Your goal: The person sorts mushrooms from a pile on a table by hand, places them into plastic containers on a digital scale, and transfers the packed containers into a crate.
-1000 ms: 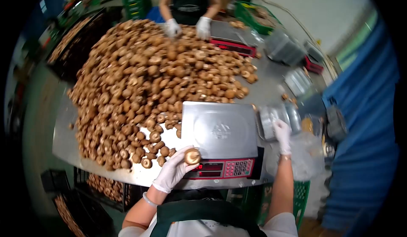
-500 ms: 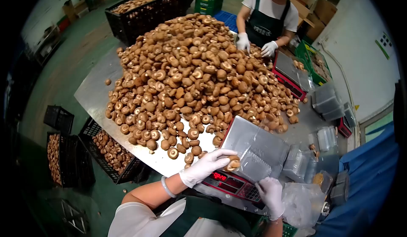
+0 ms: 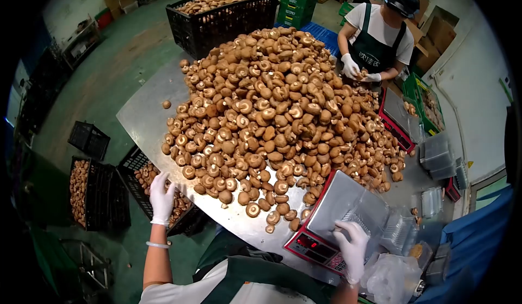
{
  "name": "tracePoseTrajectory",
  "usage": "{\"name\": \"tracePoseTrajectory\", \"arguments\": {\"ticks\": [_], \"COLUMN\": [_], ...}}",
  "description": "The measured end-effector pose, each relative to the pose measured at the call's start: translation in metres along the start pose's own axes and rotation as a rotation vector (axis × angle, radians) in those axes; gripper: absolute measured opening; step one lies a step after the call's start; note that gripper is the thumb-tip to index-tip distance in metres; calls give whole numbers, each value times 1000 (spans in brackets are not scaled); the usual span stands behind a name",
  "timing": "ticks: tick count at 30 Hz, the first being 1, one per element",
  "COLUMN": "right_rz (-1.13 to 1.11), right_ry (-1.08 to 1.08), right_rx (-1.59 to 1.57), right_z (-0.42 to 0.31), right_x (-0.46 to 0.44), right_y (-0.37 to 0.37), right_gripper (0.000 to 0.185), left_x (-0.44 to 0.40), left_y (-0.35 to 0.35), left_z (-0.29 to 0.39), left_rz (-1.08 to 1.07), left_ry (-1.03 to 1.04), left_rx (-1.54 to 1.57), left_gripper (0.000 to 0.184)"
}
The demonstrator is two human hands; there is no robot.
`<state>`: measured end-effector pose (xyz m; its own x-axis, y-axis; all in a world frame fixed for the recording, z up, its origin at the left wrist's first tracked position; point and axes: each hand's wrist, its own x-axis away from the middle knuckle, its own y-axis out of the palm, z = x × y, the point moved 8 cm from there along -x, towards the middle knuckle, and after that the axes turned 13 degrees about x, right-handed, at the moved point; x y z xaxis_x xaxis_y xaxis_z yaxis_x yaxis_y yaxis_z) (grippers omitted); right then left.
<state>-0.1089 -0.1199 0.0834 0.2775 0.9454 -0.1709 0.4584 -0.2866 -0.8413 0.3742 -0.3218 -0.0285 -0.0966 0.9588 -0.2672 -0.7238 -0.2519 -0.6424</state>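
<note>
My left hand [image 3: 161,199], in a white glove, is held out with fingers apart and nothing visible in it. It is over the black crate of mushrooms [image 3: 145,175] beside the steel table's edge. My right hand [image 3: 352,249], also gloved, hovers by the scale [image 3: 331,222], its fingers loosely bent and apart near a clear plastic tray [image 3: 356,221]. Whether they touch the tray, I cannot tell. The scale is red with a steel plate and a lit display. A large heap of brown mushrooms [image 3: 272,119] covers much of the steel table [image 3: 147,113].
Across the heap, a co-worker [image 3: 375,43] in a dark apron handles mushrooms beside a second red scale [image 3: 399,116]. Clear trays [image 3: 399,230] and a plastic bag [image 3: 391,277] lie to my right. More filled black crates [image 3: 81,192] stand on the floor at left.
My left hand has gone from the scale, where it held a mushroom, to the crate at left; the mushroom is no longer seen in it. My right hand has shifted onto the tray area.
</note>
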Motion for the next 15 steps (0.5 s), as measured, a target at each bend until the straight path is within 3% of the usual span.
{"name": "tracePoseTrajectory", "arguments": {"ticks": [4,6,8,11,12,15], "right_rz": [-311,-297,-100,-74,-91,-83], "right_ry": [141,122,-68,-204,-173,-21], "right_rx": [-547,-440,-141,375,393,-156], "right_z": [-53,-83,-111,-136,-133,-120], "right_x": [-68,-106,-138,-157,-158,-147], "right_y": [122,179,219,269,276,260], "right_gripper": [31,37,46,57,53,34], "left_x": [-51,-71,-86,-95,-95,-101], "left_y": [60,96,134,179,188,180], "left_z": [46,70,80,86,84,75], "left_rz": [-141,-155,-197,-357,-403,-429], "left_ry": [158,297,386,382,401,412], "left_rx": [274,260,216,65,38,201], "left_gripper": [34,35,39,49,48,35]}}
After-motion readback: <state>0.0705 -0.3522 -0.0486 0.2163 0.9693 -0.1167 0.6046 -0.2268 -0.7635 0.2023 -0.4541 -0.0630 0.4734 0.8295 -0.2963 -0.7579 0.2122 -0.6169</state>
